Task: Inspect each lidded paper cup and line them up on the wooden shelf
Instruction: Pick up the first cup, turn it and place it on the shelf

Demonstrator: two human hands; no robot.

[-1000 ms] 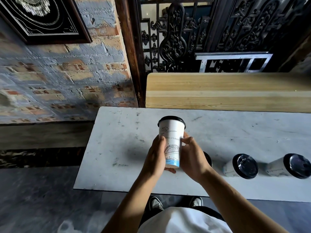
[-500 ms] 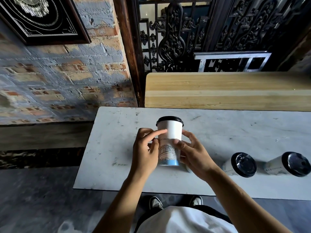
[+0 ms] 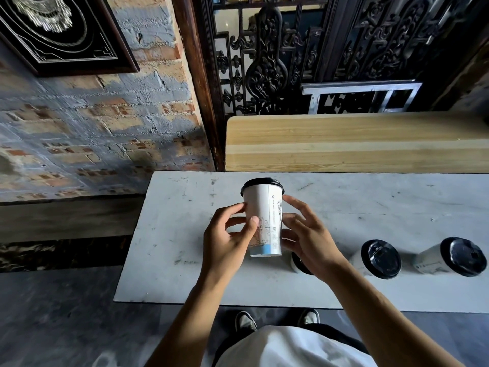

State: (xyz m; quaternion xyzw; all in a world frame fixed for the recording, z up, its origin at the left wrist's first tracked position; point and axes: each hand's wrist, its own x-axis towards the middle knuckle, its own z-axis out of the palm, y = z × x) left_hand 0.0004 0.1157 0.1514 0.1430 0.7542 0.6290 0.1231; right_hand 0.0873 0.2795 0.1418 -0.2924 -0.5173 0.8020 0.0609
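A white paper cup [image 3: 263,218] with a black lid and a blue band at its base is held upright above the white table [image 3: 185,234]. My left hand [image 3: 227,242] grips its left side, thumb across the printed drawing. My right hand [image 3: 307,242] touches its right side with spread fingertips. Three more lidded cups stand on the table to the right: one [image 3: 297,263] mostly hidden behind my right wrist, a second [image 3: 378,258], and a third [image 3: 452,256]. The wooden shelf [image 3: 357,144] runs behind the table, with no cups on it.
A brick wall [image 3: 92,133] with a dark framed picture [image 3: 60,33] stands to the left. Ornate black metal grilles [image 3: 304,54] rise behind the shelf. The table's near edge runs just in front of my shoes [image 3: 246,321] on the grey floor.
The cup has been turned in my hands: the bridge drawing has rotated away and the seam side now faces me. My right fingers have spread out along its side.
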